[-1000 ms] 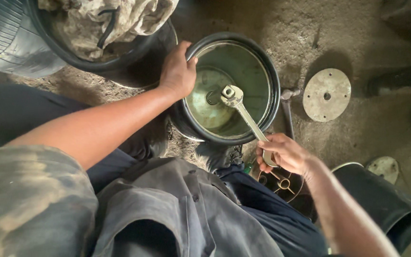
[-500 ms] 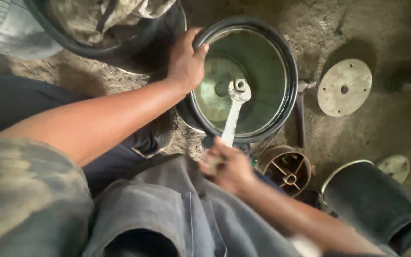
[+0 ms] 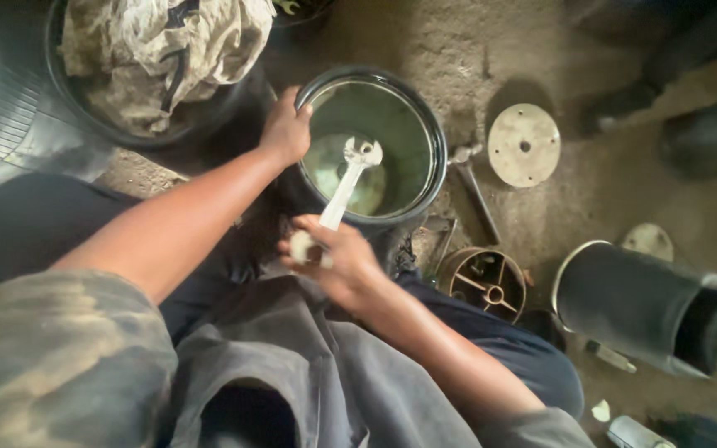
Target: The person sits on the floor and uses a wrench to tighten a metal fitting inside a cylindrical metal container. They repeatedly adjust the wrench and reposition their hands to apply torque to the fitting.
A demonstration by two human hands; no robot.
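A round dark metal housing (image 3: 433,124) with a pale green inside stands on the dirt floor in front of me. My left hand (image 3: 285,129) grips its near-left rim. My right hand (image 3: 334,259) is closed around the handle of a silver wrench (image 3: 348,178). The wrench's open jaw sits at the centre of the housing's bottom. Its handle slants down and left, out over the near rim to my hand.
A black tub (image 3: 68,99) of dirty rags stands at the upper left. To the right lie a round metal disc (image 3: 524,145), a hammer-like tool (image 3: 473,187), a small spoked ring part (image 3: 485,284) and a black cylinder (image 3: 636,303) on its side.
My right hand has swung the wrench handle from the lower right round to the lower left. The jaw has stayed at the housing's centre. My left hand has kept its hold on the rim.
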